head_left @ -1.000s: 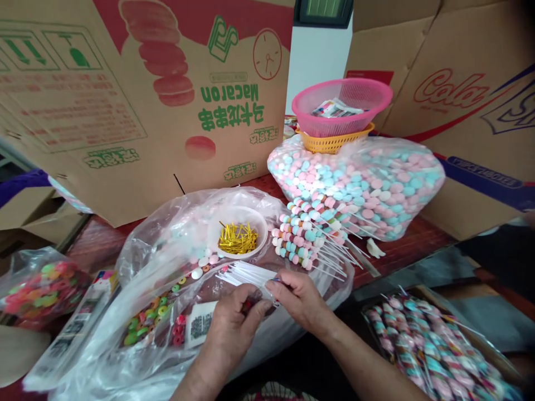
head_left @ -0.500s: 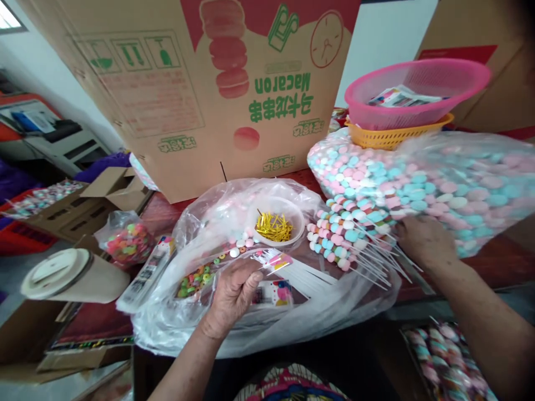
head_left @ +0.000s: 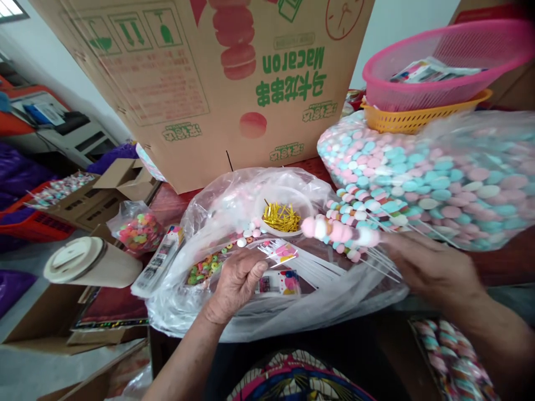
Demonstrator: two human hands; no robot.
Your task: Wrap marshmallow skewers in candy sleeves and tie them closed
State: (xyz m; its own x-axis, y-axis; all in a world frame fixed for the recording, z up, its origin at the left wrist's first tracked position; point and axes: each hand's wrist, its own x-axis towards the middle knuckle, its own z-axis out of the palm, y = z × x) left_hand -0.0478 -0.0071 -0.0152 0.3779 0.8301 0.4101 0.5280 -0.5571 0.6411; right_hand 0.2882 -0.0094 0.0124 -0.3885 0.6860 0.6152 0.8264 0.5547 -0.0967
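Note:
My left hand is closed on a clear plastic sleeve with a pink printed end, held over the crumpled plastic sheet. My right hand pinches the stick of a candy skewer with pink, white and blue discs, raised above the pile of skewers. The skewer's candy end points left, toward the sleeve. A white bowl of gold twist ties sits just behind.
A big bag of pastel candy discs lies at the right under stacked pink and yellow baskets. A "Macaron" carton stands behind. Ring candies, a small candy bag and a lidded cup are left.
My right hand left the sleeve, reached to the skewer pile, and now lifts one skewer leftward. My left hand kept the sleeve. The camera turned left.

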